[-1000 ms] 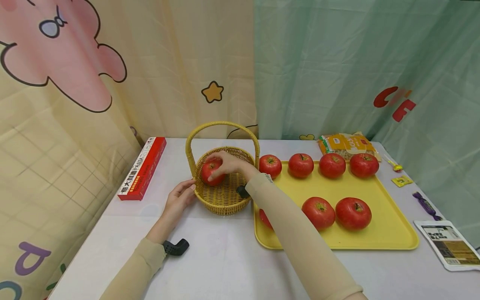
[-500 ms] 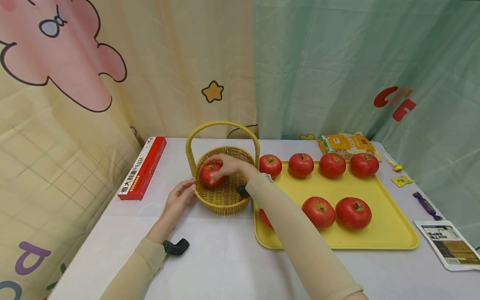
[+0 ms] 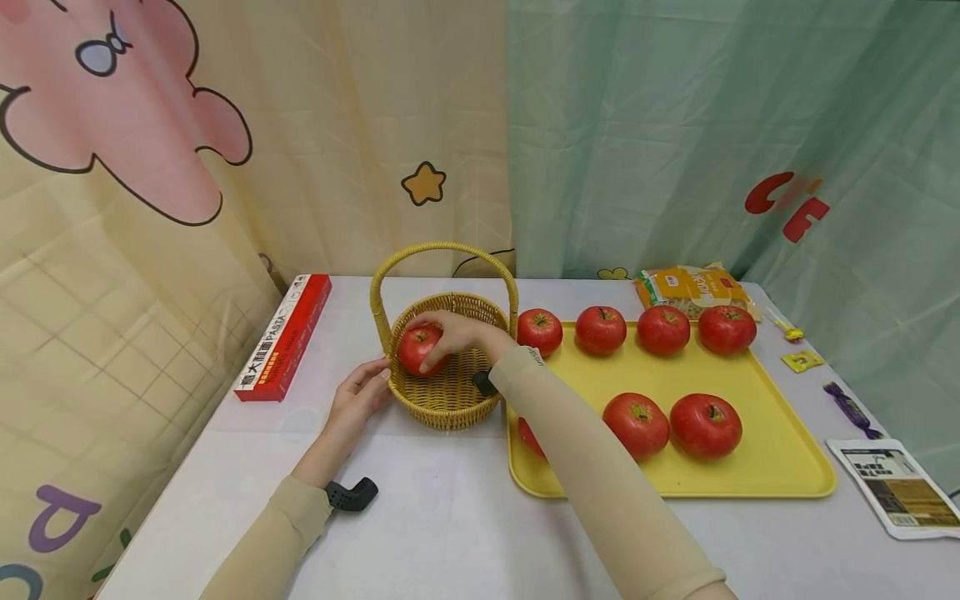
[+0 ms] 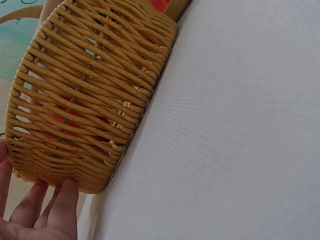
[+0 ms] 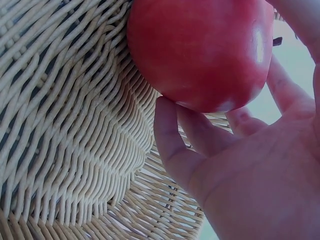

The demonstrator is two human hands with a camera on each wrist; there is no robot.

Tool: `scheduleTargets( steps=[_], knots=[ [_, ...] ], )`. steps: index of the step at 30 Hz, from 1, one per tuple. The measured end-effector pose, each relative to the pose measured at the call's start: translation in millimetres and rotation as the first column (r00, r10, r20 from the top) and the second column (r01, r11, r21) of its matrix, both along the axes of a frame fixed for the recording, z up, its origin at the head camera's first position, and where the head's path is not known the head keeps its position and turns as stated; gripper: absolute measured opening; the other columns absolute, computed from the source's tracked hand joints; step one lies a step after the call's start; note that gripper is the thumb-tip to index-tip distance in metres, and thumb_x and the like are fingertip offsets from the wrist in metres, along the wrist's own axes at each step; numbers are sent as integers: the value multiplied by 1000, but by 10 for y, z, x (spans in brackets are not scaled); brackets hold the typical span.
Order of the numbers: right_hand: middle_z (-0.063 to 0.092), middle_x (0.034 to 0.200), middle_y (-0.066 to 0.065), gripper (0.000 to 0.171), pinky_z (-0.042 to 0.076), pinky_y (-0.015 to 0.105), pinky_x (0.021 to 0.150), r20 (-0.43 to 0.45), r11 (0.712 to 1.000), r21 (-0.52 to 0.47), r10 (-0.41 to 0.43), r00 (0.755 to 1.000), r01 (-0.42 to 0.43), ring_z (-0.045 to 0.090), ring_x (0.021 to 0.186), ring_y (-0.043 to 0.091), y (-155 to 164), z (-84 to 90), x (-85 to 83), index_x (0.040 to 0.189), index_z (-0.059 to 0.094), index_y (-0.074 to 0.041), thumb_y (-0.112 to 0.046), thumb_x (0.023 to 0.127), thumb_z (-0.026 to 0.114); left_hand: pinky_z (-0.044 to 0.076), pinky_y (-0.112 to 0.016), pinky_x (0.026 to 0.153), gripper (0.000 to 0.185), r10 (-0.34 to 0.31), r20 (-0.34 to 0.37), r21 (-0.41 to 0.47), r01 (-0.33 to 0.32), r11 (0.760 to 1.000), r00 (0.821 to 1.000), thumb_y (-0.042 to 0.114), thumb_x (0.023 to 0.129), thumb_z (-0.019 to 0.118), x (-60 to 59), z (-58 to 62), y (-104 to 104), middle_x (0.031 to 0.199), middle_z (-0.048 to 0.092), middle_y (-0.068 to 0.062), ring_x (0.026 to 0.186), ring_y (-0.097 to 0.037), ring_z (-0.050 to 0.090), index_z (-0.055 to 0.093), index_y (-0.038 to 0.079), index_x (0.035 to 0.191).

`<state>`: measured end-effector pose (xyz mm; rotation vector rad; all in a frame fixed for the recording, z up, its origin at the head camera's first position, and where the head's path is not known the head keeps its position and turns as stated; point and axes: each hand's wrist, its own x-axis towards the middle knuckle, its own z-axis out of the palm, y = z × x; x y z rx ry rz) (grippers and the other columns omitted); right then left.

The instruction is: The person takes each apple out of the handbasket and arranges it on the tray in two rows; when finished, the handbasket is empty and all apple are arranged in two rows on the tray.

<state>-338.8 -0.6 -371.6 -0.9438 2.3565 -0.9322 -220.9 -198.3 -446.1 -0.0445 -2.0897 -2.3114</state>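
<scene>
A wicker basket (image 3: 450,412) with a tall arched handle stands on the white table. Inside it, against the left wall, is a red apple (image 3: 420,348). My right hand (image 3: 461,333) reaches in from the right and holds this apple; in the right wrist view the fingers (image 5: 172,135) curl under its side and the stem faces the palm. At the basket's left rim, my left hand (image 3: 360,392) grips the edge, and the left wrist view shows its fingers (image 4: 65,205) against the woven outer side. The thumb's inner contact is hidden.
A yellow tray (image 3: 772,450) with several red apples stands right of the basket, one apple partly behind my right forearm. A red pasta box (image 3: 288,342) lies at left. An orange food bag (image 3: 693,287), candies (image 3: 802,360) and a white packet (image 3: 896,487) line the right side.
My right hand and the apple have shifted slightly left and down inside the basket. The left hand stays at the rim, and the basket keeps its place.
</scene>
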Motion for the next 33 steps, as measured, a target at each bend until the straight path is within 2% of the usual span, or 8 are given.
scheduleTargets(
  steps=[15,24,33],
  knots=[
    [44,132,4,77,42,34,94,-7,999,42,15,1000,-15,43,116,20,-40,-13,1,137,44,-21,-24,70,83,47,-28,92,44,5,21,-12,-5,1000,1000,20,97,54,3,24,4,137,43,-16,113,-19,54,43,-2,133],
    [43,133,4,78,42,35,95,-6,999,49,15,1000,-15,43,117,20,-55,-14,9,137,42,-22,-24,71,83,47,-28,93,44,-1,22,-9,1,1000,1000,20,97,53,1,29,-1,137,42,-15,109,-13,55,43,-3,134],
    [43,132,4,77,42,34,95,3,999,45,12,1000,-12,44,116,20,-58,-17,12,137,42,-22,-21,71,82,47,-27,92,44,-4,13,-8,5,1000,1000,19,97,54,-14,5,-9,137,42,-16,109,-14,55,42,-4,133]
  ],
)
